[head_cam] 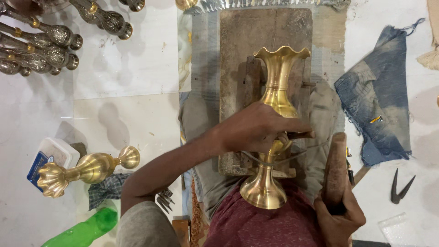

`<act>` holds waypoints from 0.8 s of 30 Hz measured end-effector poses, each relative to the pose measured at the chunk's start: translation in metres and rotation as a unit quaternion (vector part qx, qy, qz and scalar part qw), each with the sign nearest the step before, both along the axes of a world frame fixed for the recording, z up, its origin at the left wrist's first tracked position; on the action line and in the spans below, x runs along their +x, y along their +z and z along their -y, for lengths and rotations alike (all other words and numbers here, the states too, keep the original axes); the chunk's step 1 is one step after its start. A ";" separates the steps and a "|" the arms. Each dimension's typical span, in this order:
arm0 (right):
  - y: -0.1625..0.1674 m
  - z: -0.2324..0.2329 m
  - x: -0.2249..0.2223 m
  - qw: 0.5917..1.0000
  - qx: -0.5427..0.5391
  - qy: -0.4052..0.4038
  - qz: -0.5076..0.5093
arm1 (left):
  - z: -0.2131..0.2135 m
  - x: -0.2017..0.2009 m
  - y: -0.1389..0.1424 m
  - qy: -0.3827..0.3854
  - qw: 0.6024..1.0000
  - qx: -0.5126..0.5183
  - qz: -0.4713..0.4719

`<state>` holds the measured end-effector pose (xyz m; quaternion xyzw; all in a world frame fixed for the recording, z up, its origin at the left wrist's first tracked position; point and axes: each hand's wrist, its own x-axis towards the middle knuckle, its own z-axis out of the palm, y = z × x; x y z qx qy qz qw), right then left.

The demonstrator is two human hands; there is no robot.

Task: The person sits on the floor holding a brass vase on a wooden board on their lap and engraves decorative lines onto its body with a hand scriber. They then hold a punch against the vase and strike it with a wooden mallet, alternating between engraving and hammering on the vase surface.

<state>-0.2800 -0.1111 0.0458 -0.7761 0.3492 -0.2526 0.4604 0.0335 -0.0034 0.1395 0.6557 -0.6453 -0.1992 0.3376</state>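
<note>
At the bottom right of the frame I note the right hand (pixel 337 218) closed around the lower end of a brown wooden mallet (pixel 335 171), its head pointing up toward the centre. Just left of it, at the bottom centre, the round foot of a brass vase (pixel 274 119) rests against the person's maroon shirt (pixel 256 224), and the vase lies lengthwise up the middle of the frame with its fluted mouth at the upper centre. The left hand (pixel 258 128) is clamped over the vase's waist, fingers pointing right; I cannot tell whether they pinch a small tool there. The vase rests on a worn wooden block (pixel 238 50) laid over a grey mat. My judgement of risk: the vase is round and polished, held by one hand and the body alone, so a blow from the mallet could roll or skid it off the block; a mistimed stroke could land on the left fingers, which sit near the mallet head; heavy force could dent the thin fluted rim. At the right lie a blue denim rag (pixel 382 110) and black shears (pixel 401 186), well apart from the work. At the lower left a second brass vase (pixel 87 169) lies on the white floor, and at the upper left a row of darker vases (pixel 45 41); an escaping piece could strike these.
</note>
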 end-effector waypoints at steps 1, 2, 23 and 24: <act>0.001 0.000 0.001 1.000 0.023 0.000 0.000 | -0.003 -0.003 -0.001 0.007 1.000 0.002 0.011; 0.001 0.000 0.002 0.999 0.045 0.000 0.000 | -0.005 -0.005 -0.001 0.014 1.000 0.004 0.021; -0.006 0.055 0.008 0.951 -0.257 0.110 0.129 | 0.004 0.001 0.003 -0.036 0.997 -0.028 0.065; 0.001 0.053 0.009 0.957 -0.246 0.108 0.111 | 0.003 0.000 0.004 -0.036 0.997 -0.016 0.064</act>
